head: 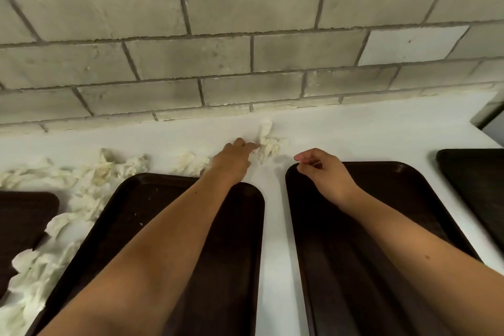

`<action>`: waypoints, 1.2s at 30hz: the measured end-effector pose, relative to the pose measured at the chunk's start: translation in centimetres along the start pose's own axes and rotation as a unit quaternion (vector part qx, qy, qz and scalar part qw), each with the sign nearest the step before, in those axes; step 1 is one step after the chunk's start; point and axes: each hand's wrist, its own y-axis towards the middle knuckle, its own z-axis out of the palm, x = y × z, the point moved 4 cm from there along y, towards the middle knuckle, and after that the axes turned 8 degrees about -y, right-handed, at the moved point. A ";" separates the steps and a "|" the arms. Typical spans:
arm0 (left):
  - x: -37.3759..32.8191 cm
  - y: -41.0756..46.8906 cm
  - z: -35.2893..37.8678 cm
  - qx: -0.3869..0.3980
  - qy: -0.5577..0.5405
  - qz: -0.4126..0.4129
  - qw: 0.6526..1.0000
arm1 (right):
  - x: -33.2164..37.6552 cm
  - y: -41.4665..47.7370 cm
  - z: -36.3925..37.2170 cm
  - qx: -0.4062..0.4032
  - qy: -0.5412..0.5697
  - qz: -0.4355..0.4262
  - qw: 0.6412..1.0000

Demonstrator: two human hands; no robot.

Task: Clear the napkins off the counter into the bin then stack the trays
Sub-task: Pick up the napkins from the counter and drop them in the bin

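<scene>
At frame centre I see left hand [234, 161], fingers straight, touching a napkin [268, 144]; right hand [324, 172] loosely curled, empty, above a tray [330, 267].

There is just one camera, and it sits on the person's head, high over the white counter [354, 128]. It looks forward and down, so the brick wall [245, 35] fills the top of the view and a dark tray [321, 254] lies close below. The wide view bends the lines at the edges, and the left hand [234, 158] and the right hand [321, 172] reach out from the bottom, very near the camera.
</scene>
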 end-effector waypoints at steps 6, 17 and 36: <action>0.8 0.5 0.1 -0.022 -0.036 -0.053 0.998 | -0.7 0.6 0.8 -0.002 0.015 0.014 1.000; 1.6 -1.3 -0.6 -0.126 -0.133 -0.023 0.983 | 2.5 4.9 4.1 0.000 -0.298 -0.151 0.942; 1.4 -5.5 -4.1 -0.195 -0.293 -0.097 0.931 | 4.7 4.4 5.8 -0.007 -0.184 -0.104 0.977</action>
